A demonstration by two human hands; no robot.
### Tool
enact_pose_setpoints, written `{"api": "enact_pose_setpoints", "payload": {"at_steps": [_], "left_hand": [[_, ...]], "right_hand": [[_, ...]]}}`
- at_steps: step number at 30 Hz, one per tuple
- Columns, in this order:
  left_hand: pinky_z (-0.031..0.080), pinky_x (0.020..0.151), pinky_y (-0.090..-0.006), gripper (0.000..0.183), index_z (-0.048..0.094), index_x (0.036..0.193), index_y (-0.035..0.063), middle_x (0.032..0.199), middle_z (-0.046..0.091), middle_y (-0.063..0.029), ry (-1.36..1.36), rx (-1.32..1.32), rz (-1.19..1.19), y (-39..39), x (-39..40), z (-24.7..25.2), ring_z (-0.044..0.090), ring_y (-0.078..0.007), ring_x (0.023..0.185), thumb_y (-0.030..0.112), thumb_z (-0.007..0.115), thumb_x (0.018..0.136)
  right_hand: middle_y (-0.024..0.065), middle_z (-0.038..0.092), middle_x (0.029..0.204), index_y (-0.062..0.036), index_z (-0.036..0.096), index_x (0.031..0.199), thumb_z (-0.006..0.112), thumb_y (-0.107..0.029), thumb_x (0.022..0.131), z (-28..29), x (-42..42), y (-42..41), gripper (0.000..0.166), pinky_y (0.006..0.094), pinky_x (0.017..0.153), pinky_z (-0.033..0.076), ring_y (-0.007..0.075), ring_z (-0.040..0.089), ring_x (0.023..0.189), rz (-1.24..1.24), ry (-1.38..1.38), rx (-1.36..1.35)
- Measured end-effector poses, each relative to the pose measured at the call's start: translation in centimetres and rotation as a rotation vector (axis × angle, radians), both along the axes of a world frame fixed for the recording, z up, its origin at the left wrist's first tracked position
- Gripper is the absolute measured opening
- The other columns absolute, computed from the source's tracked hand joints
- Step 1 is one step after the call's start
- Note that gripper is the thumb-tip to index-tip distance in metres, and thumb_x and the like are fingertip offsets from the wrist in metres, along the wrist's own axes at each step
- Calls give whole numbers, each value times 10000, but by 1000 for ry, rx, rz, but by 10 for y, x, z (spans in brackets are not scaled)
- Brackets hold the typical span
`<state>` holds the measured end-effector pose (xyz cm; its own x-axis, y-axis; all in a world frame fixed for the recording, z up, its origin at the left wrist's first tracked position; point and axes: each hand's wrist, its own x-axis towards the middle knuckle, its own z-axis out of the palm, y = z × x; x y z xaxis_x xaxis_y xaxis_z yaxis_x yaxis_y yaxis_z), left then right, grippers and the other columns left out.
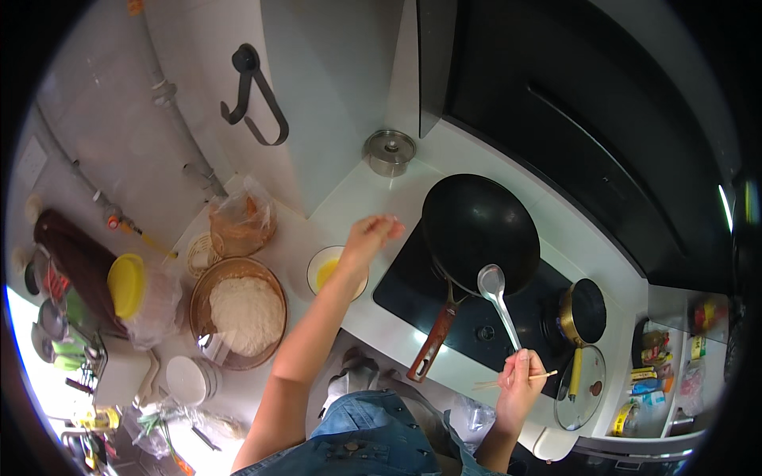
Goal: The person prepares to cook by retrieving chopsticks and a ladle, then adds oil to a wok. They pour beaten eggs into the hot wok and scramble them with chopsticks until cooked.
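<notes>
My right hand [518, 381] grips a metal spoon [492, 281] together with a pair of wooden chopsticks [543, 376]. The spoon's bowl is over the near edge of a black wok [481, 229], whose brown handle [433, 342] points toward me. My left hand [372, 238] hovers left of the wok, fingers loosely bent, with nothing visible in it. Below that wrist, partly hidden by the forearm, is a glass bowl [314, 275] with yellow liquid [326, 272], perhaps beaten egg. Pale dough [249, 312] lies in a large amber bowl [196, 297] further left.
The wok sits on a black cooktop [396, 285], beside a small brass-coloured pan [570, 312] and a glass lid [586, 401]. A lidded steel pot [390, 156] is in the corner. Bagged food [243, 223], stacked white bowls [189, 381] and a yellow lid [126, 287] are at left.
</notes>
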<state>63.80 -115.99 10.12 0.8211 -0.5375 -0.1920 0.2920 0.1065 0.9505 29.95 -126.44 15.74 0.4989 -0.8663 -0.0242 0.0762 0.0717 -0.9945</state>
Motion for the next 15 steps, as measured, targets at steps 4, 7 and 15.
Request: {"api": "enact_pose_setpoints", "payload": {"at_steps": [4, 7, 15], "left_hand": [[374, 687, -269, 176, 681, 1063, 108, 964, 713, -7, 187, 5, 138, -45, 103, -46, 638, -85, 871, 208, 597, 946], [397, 755, -307, 157, 664, 1041, 127, 986, 709, -10, 391, -29, 146, -93, 155, -90, 637, -111, 910, 204, 591, 926], [373, 614, -358, 96, 583, 891, 115, 756, 559, -19, 385, -182, 384, -192, 247, -184, 522, -145, 712, 191, 613, 840]], "right_hand": [[-17, 459, 567, -49, 538, 757, 529, -180, 1034, 3, 10, 7, 306, 195, 420, 242, 25, 342, 448, -84, 13, 4], [-14, 466, 566, -53, 521, 759, 519, -168, 1037, -1, 10, 15, 301, 189, 401, 264, 28, 341, 427, -196, 11, 24], [-17, 492, 567, -72, 532, 787, 537, -209, 1035, 1, 9, 37, 283, 191, 391, 293, 37, 385, 431, -392, 120, 15]]}}
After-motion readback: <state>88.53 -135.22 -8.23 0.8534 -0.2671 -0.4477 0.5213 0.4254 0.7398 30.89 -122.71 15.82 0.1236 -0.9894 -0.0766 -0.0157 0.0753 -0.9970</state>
